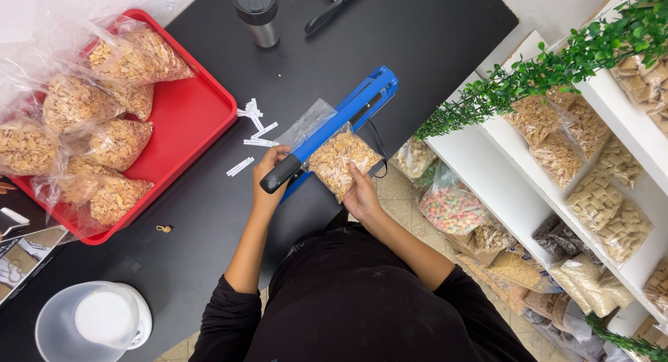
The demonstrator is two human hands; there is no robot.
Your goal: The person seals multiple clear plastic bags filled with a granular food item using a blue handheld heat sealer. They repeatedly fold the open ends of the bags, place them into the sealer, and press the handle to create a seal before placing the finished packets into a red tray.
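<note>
Clear cereal bag under blue sealer, left grip clamped on handle, right grip clamped on bag

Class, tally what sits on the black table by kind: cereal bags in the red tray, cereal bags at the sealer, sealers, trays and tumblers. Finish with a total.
Cereal bags in the red tray: 7 that can be told apart, e.g.
Cereal bag in the sealer: 1
Blue heat sealer: 1
Red tray: 1
Steel tumbler: 1
Total: 11
</note>
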